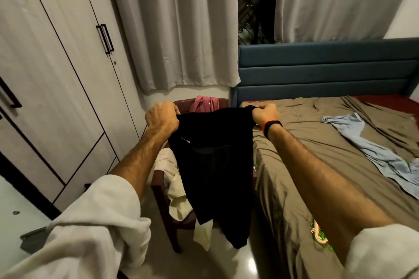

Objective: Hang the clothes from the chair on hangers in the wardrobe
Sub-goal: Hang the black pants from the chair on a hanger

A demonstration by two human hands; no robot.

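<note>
Wardrobe (52,79) with pale doors and black handles stands on the left side, all its doors closed. Bed (340,142) with a brown sheet and a blue padded headboard (326,68) fills the right side, and grey curtains (176,25) hang behind both. A light blue cloth (367,149) lies crumpled on the sheet. Between wardrobe and bed stands a dark red wooden chair (163,197); a cream garment (174,188) lies over its seat and a pink garment (204,103) hangs on its back. In front of the chair a black garment (217,176) is held up and hangs freely (its lower end reaches below the seat). The left hand (162,118) grips its upper left corner with curled fingers, and the right hand (266,112) pinches the upper right corner. An orange and black wristband (272,127) sits on the right wrist.
</note>
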